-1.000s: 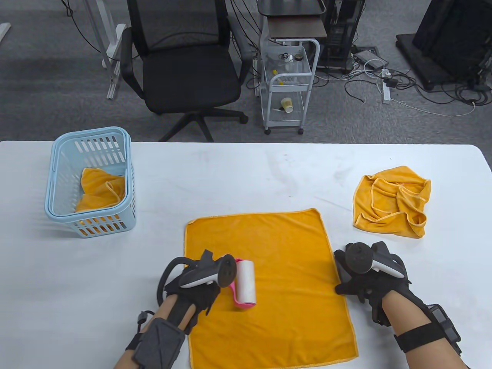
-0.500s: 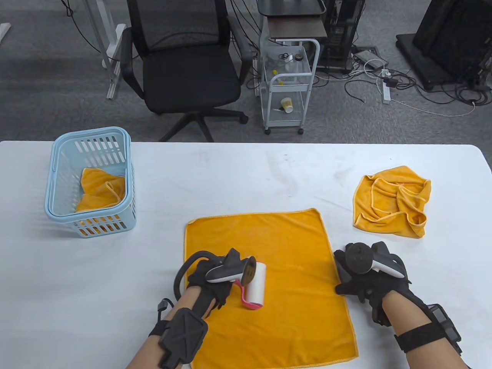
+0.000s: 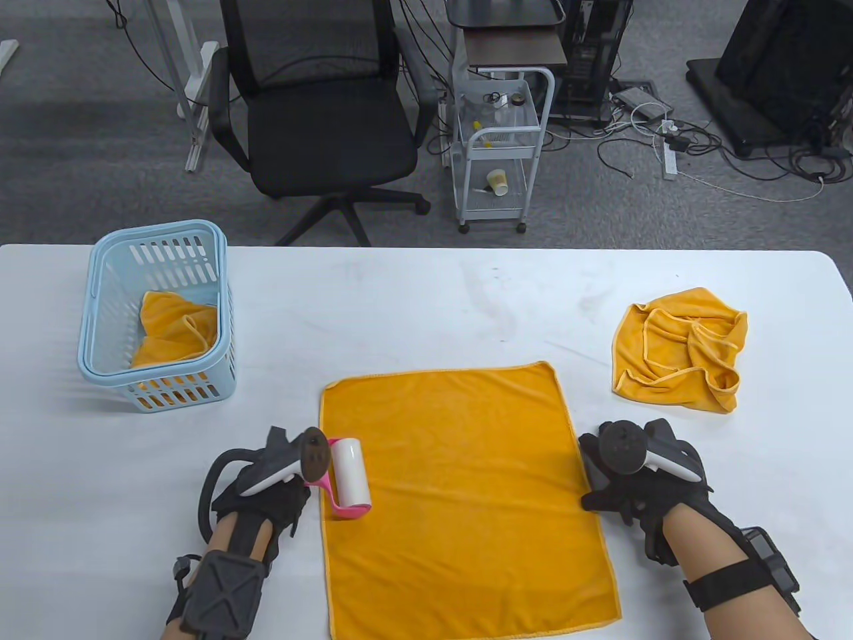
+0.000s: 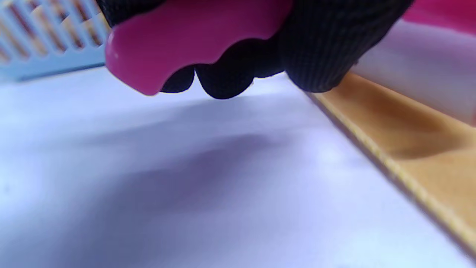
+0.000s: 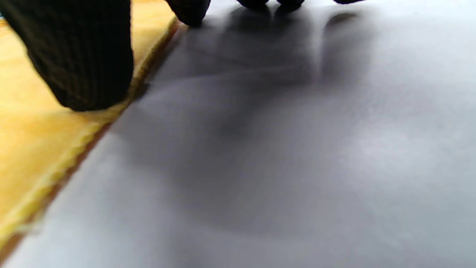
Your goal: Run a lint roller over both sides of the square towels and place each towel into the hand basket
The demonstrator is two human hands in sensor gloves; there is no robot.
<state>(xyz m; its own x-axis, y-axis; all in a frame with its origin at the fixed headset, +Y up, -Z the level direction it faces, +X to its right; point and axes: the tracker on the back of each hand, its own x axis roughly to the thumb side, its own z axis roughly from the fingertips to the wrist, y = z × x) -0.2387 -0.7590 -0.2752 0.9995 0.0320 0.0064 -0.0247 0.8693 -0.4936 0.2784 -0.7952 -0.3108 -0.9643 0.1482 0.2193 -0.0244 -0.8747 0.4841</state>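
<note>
— Two wrist views were badly blurred; what could you make out?

— Not much. In the left wrist view the left hand (image 4: 260, 44) had its gloved fingers curled round the pink handle of the lint roller (image 4: 193, 33), with the white roll only a smear at the frame's right edge. The table view hid those fingers under the tracker. The right wrist view cut the right hand's fingertips (image 5: 189, 11) off at the top.

— And the right hand (image 3: 633, 490)?

— It lay flat at the right edge of the flat towel (image 3: 460, 493), thumb on the hem, fingers fairly straight on the table (image 3: 426, 307).

— Where was the roller?

— On the flat towel's left edge, roll (image 3: 351, 475) partly over the hem. Half a second before, it had been farther in from that edge, so it had travelled left; the right hand had not moved.

— The rest?

— A crumpled towel (image 3: 683, 350) sat beyond the flat towel's far right corner, well apart. The hand basket (image 3: 106, 280) stood off its far left corner, holding another towel (image 3: 176, 327), partly hidden by the slatted wall.
</note>
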